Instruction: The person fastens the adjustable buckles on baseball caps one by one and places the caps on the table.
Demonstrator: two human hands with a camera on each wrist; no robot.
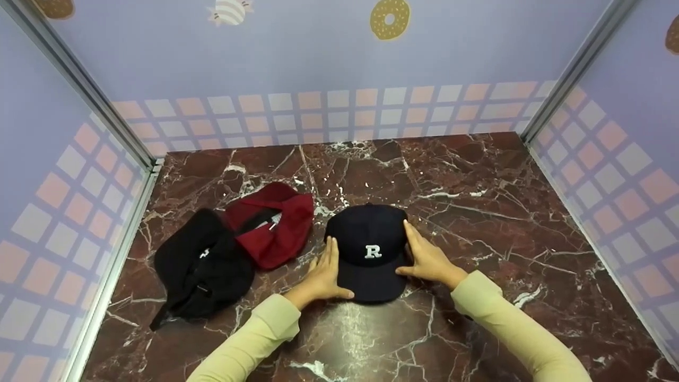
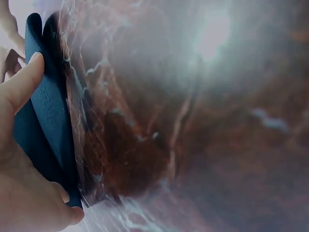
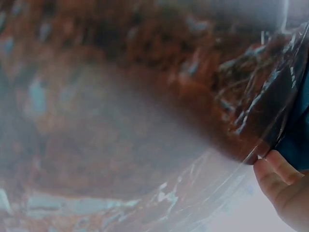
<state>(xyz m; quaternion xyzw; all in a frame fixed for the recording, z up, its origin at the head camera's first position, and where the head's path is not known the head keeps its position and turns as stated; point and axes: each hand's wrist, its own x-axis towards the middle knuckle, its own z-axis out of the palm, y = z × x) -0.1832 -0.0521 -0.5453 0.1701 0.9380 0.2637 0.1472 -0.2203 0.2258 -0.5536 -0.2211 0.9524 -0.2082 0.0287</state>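
A navy cap (image 1: 371,252) with a white letter R lies upright on the marble table (image 1: 477,212), brim toward me. My left hand (image 1: 322,273) rests flat against the cap's left side, fingers straight along the crown and thumb at the brim's edge. My right hand (image 1: 427,257) mirrors it on the right side. In the left wrist view the left hand (image 2: 19,169) lies on the navy cap's brim (image 2: 46,121), thumb stretched along it. The right wrist view is blurred; only the right hand's fingertips (image 3: 282,186) show beside a sliver of the navy cap (image 3: 299,140).
A dark red cap (image 1: 276,225) and a black cap (image 1: 204,268) lie to the left, overlapping each other. Patterned walls enclose the table on the left (image 1: 63,175), back (image 1: 339,111) and right (image 1: 610,159). Bare marble shows to the right and behind.
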